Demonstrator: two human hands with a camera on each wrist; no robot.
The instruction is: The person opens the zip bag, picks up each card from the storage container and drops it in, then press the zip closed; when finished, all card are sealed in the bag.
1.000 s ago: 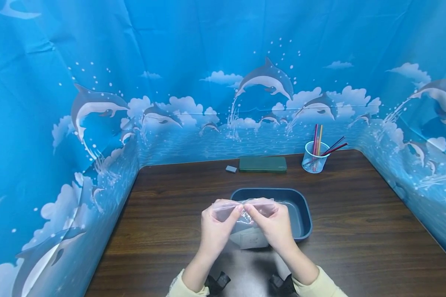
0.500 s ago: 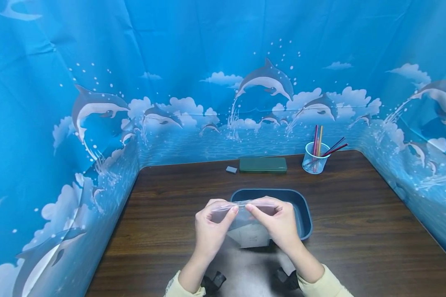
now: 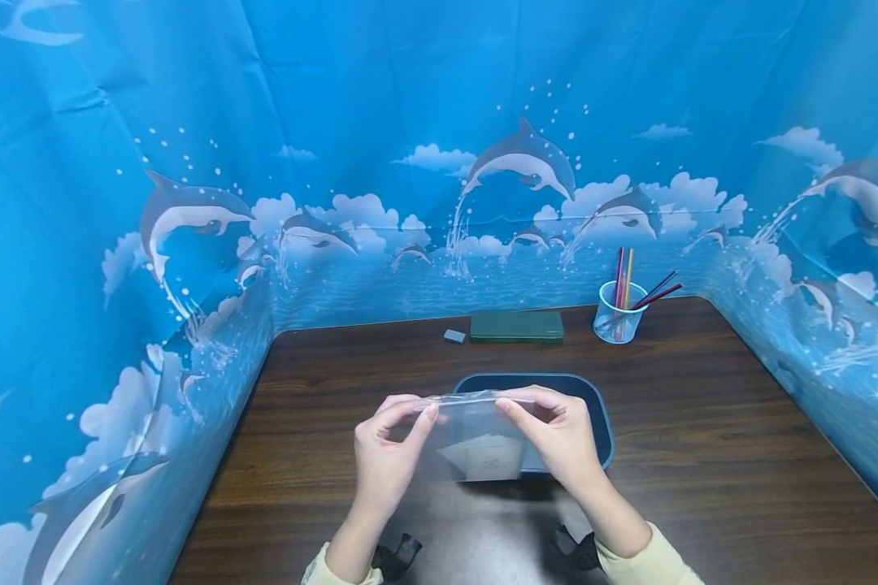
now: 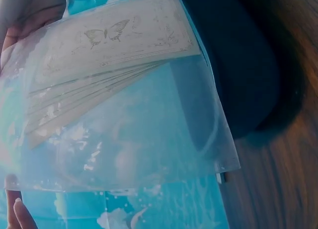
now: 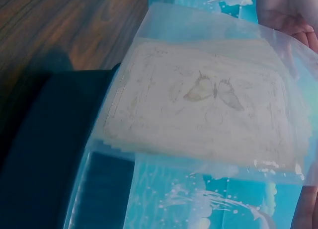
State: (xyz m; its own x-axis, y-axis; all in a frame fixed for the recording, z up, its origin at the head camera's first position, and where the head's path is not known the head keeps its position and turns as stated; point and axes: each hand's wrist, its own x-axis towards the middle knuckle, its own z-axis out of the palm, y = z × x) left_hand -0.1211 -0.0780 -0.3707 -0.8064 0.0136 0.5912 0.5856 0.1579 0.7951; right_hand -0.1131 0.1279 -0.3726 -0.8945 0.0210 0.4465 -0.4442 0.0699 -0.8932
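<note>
A clear plastic bag [image 3: 475, 418] hangs by its top edge between my two hands, in front of the dark blue bin. My left hand [image 3: 391, 447] pinches the left part of that edge between thumb and fingers. The right hand [image 3: 559, 431] pinches it farther right in the same way. Inside the bag lie several cream paper cards [image 3: 492, 457], fanned at one side. A butterfly print shows on the front card [image 4: 114, 33] in the left wrist view and on the card face [image 5: 213, 105] in the right wrist view.
Behind the bag stands a dark blue rectangular bin [image 3: 601, 422] on the brown wooden table [image 3: 702, 439]. Farther back are a small grey eraser [image 3: 454, 335], a green case [image 3: 516, 326] and a mesh cup [image 3: 618, 323] with several pencils. A dolphin-print curtain [image 3: 380, 122] encloses the table.
My hands have moved apart along the bag's top edge, the left one farthest. The edge is now drawn straighter and the bag hangs flatter, with the cards shifted slightly left.
</note>
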